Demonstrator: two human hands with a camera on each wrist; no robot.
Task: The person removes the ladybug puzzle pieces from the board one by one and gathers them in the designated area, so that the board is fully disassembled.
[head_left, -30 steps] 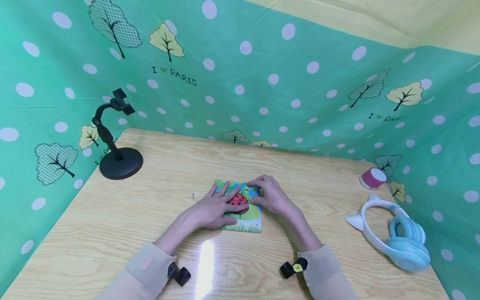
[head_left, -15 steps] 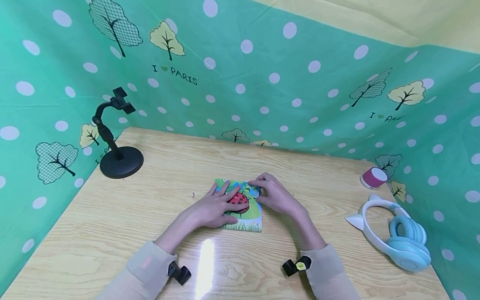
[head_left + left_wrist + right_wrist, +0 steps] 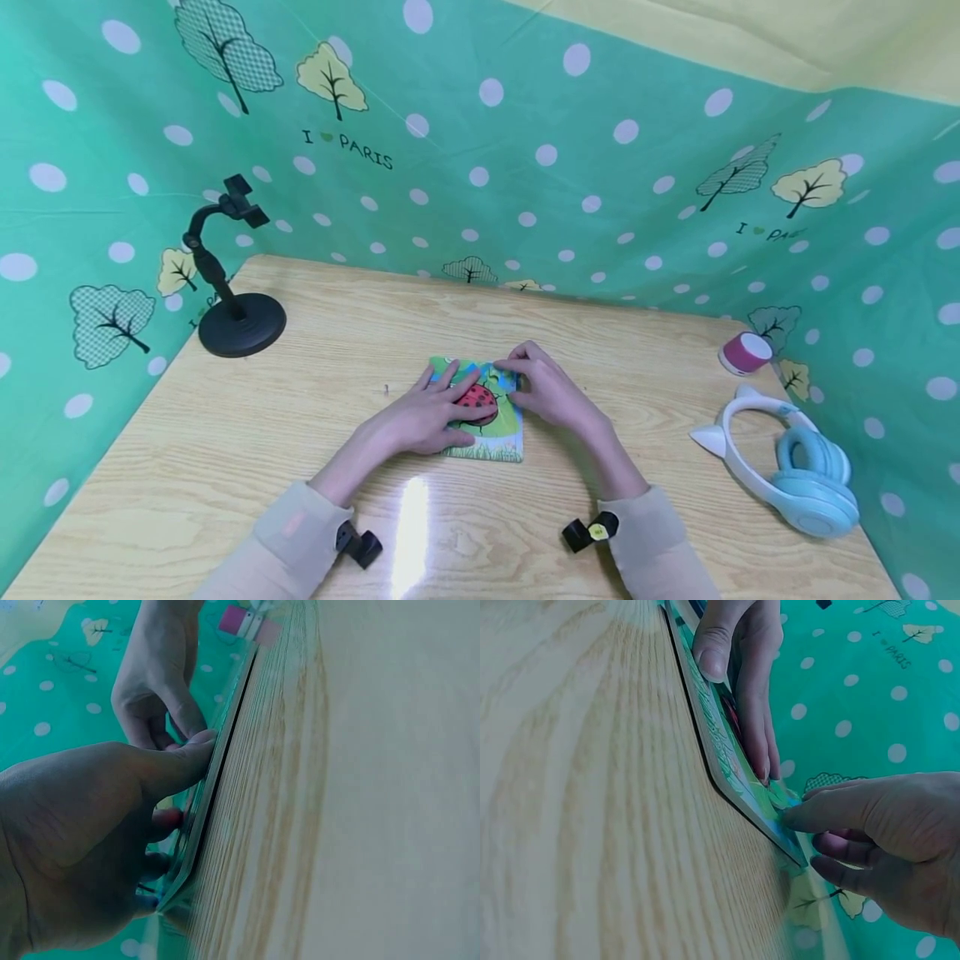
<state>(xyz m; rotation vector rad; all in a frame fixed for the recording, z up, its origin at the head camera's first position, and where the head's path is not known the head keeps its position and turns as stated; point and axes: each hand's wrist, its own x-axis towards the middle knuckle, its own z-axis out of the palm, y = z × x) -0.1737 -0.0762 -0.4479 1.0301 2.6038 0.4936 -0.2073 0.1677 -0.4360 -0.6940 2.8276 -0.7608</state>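
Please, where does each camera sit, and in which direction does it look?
Head: worn on the head, looks forward and down at the ladybug board on the table; sleeves, left hand and right hand show.
Left wrist: on that wrist, looks past the left hand along the board's edge; both hands show.
Right wrist: on that wrist, looks toward the board's corner; both hands show.
Shared: head and left wrist both show the pink-and-white cylinder.

There are 2 hands (image 3: pixel 431 421) (image 3: pixel 551 393), 1 ladybird board (image 3: pixel 498 435), 1 stand (image 3: pixel 218 279), 1 cylinder (image 3: pixel 746 354) and 1 headset (image 3: pixel 817 497).
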